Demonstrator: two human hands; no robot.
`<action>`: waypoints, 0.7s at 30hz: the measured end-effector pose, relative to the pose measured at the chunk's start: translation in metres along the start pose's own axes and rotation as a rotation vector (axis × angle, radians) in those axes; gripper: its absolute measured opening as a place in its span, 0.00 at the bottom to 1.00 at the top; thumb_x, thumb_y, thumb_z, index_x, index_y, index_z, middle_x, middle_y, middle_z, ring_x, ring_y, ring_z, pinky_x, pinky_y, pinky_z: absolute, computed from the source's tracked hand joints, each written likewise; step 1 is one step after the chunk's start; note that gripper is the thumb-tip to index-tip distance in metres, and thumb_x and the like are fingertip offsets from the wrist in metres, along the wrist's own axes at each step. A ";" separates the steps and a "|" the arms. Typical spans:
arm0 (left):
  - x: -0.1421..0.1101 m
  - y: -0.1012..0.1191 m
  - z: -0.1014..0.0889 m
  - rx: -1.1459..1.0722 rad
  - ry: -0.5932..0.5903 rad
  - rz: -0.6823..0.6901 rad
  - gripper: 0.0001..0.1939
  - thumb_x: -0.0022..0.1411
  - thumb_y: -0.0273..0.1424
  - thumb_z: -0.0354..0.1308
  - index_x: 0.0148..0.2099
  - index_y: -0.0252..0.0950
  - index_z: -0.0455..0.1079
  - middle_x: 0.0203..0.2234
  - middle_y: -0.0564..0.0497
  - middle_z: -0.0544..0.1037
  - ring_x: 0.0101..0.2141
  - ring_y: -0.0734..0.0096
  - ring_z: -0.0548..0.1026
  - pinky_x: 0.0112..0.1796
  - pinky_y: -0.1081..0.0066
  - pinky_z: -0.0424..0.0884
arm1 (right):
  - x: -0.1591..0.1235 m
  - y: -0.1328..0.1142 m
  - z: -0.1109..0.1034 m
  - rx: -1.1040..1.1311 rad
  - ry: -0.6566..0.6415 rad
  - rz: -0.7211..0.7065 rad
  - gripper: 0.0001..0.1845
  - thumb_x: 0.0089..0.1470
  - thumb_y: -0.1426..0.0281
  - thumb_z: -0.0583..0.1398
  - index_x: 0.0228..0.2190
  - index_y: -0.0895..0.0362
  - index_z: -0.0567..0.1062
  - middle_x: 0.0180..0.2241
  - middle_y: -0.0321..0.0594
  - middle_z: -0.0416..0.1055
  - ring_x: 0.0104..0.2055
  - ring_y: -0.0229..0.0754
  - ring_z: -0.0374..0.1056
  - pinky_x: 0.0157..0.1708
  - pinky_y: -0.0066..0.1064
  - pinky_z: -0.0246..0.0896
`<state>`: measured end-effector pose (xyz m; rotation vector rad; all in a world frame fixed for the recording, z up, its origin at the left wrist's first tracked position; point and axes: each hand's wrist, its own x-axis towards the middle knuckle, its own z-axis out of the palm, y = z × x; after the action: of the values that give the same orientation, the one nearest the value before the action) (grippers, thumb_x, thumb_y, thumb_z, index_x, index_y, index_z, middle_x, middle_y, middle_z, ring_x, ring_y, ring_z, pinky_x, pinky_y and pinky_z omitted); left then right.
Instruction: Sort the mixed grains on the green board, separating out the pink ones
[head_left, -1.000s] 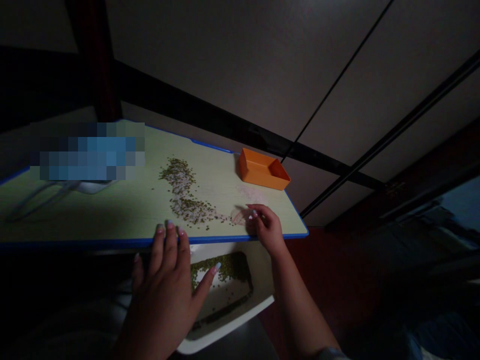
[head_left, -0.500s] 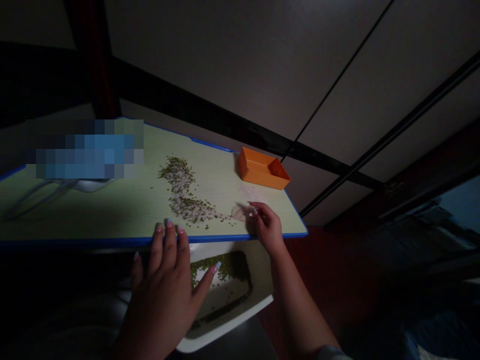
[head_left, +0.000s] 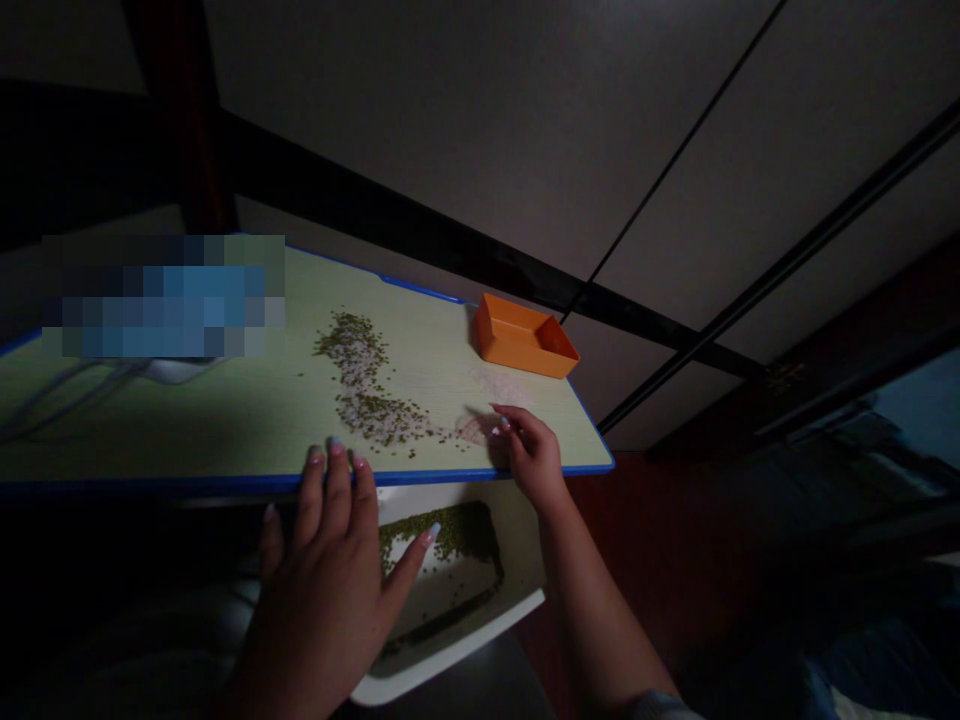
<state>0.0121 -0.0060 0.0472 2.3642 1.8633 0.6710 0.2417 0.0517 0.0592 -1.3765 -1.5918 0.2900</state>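
My left hand (head_left: 322, 570) is open, its fingers spread and the fingertips at the blue front edge of the pale table (head_left: 247, 430). My right hand (head_left: 534, 455) is low over the table's right part, thumb and fingers drawn together. A tiny white speck shows at its fingertips, but what they hold is too small to make out. Just left of these fingers lies a small pinkish patch (head_left: 474, 430) of fine grains. A mixed spread of green beans and whitish grains (head_left: 367, 390) trails across the middle of the table.
An orange open box (head_left: 517, 350) stands at the table's back right. Below the front edge, a white bin (head_left: 517, 600) holds green beans. A blurred-out blue object with cords lies at the left. Cabinet panels (head_left: 465, 150) rise behind the table.
My right hand has shifted very slightly left, its fingers still drawn together. My left hand stays spread at the table edge.
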 end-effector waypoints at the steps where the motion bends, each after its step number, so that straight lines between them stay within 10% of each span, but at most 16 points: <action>1: 0.000 0.000 0.000 -0.004 0.000 0.000 0.40 0.60 0.47 0.37 0.63 0.19 0.50 0.66 0.32 0.45 0.66 0.46 0.41 0.57 0.39 0.52 | 0.000 0.001 0.000 0.007 0.006 0.012 0.14 0.55 0.71 0.55 0.41 0.53 0.77 0.40 0.41 0.76 0.41 0.42 0.71 0.43 0.34 0.66; 10: -0.001 -0.001 0.003 -0.033 0.012 -0.004 0.42 0.59 0.49 0.35 0.64 0.20 0.48 0.66 0.33 0.46 0.66 0.48 0.40 0.57 0.40 0.50 | -0.001 0.008 0.006 0.193 0.087 0.199 0.16 0.53 0.65 0.57 0.42 0.56 0.76 0.35 0.41 0.74 0.31 0.39 0.71 0.31 0.32 0.72; 21: 0.000 0.001 0.003 -0.011 0.019 -0.009 0.40 0.60 0.47 0.36 0.63 0.21 0.51 0.66 0.34 0.46 0.66 0.49 0.40 0.58 0.41 0.51 | 0.005 0.006 0.004 0.059 0.030 0.064 0.15 0.53 0.70 0.57 0.41 0.52 0.78 0.41 0.40 0.76 0.41 0.43 0.72 0.43 0.37 0.69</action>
<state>0.0139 -0.0057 0.0448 2.3496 1.8714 0.7030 0.2427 0.0593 0.0555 -1.3816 -1.5052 0.3505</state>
